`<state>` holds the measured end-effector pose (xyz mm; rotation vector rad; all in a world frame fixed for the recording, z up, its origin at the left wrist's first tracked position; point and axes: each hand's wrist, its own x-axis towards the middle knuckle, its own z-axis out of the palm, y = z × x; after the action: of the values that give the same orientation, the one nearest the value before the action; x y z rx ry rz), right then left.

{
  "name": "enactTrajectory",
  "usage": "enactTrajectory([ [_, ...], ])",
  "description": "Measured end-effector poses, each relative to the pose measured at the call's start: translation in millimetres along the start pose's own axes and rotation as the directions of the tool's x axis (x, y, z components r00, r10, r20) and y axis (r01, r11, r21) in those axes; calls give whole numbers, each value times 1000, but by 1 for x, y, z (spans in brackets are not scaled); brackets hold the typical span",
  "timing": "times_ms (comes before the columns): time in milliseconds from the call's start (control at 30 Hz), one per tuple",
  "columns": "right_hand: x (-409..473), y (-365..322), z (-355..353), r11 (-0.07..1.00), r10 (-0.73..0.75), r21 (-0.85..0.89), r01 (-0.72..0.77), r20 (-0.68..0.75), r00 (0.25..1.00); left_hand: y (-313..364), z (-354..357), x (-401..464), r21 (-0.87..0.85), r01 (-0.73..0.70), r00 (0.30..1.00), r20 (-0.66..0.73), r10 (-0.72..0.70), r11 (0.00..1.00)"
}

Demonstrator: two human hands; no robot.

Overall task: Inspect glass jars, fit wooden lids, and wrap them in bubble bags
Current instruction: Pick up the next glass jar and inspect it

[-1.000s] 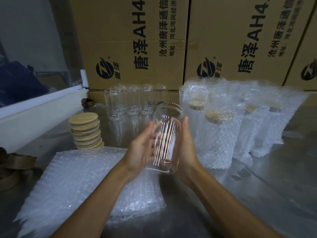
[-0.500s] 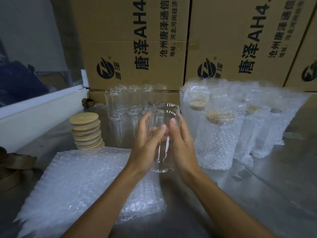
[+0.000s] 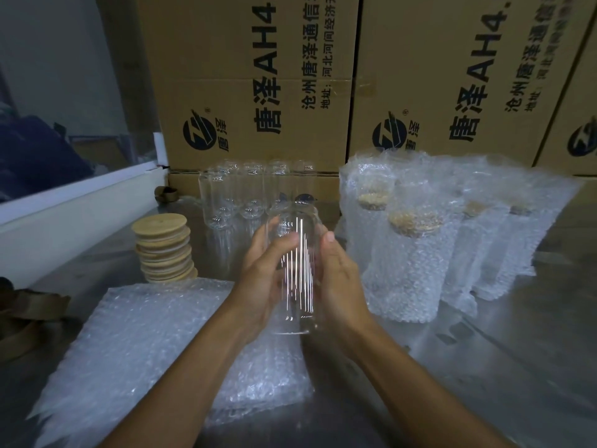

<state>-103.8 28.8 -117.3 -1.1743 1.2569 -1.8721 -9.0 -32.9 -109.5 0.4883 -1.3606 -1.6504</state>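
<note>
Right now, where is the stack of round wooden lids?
In the head view, the stack of round wooden lids stands left of centre on the metal table, behind the flat pile of bubble bags and left of the empty glass jars.

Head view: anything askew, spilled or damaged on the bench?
Mostly tidy. The stack of wooden lids is uneven, upper lids shifted off the lower ones, though it stands. No crack shows on the glass jar held between left hand and right hand, but glare hides detail. Wrapped jars stand upright.
</note>
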Motion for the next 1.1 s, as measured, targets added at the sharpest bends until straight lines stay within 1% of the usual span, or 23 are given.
enactTrajectory([
  [67, -2, 2, -1, 984, -101, -151, 96, -29, 994, 1, -1, 1, 48, -26, 1000, 8, 26, 999],
  [133, -4, 2, -1, 964, -139, -232, 134, -6, 990, 1, 1, 0, 90, -68, 998, 4, 68, 994],
  [233, -5, 3, 2, 964, -130, -229, 134, 36, 991, 0, 6, -2, 173, -148, 988, -23, 155, 974],
  [300, -5, 3, 3, 972, -107, -208, 111, 28, 994, -3, 7, -2, 213, -169, 983, -28, 179, 962],
  [367, -3, 1, 3, 986, -90, -143, 87, -13, 996, -3, 7, -1, 186, -141, 988, -32, 149, 972],
  [433, -2, -1, 2, 999, -44, -6, 44, -27, 999, -1, 5, 0, 85, -85, 995, -35, 88, 993],
  [500, 0, 1, 1, 996, 0, 91, 0, 2, 1000, 2, 3, -1, 31, -57, 998, -10, 57, 998],
  [600, 4, 6, -2, 968, 117, 223, -119, 26, 993, 5, 2, -2, -7, 5, 1000, -14, -5, 1000],
  [667, 6, 6, -4, 945, 176, 273, -180, 37, 984, 4, 3, -3, -27, 46, 999, -24, -47, 999],
  [733, 7, 7, -5, 939, 192, 281, -196, 43, 981, 3, 4, -4, -9, 50, 998, -40, -51, 999],
  [833, 6, 7, -5, 960, 136, 238, -147, 60, 989, 5, 5, -4, 54, -12, 999, -46, 14, 998],
  [933, 4, 0, -7, 987, 54, 148, -69, 100, 993, 7, 4, -3, 99, -98, 993, -58, 104, 990],
  [1033, 1, -6, -10, 999, 17, 23, -22, 181, 983, 6, 5, -4, 193, -177, 980, -59, 192, 965],
  [1100, -1, -6, -12, 999, -7, -36, 14, 196, 981, 4, 3, -3, 215, -187, 976, -66, 206, 959],
])
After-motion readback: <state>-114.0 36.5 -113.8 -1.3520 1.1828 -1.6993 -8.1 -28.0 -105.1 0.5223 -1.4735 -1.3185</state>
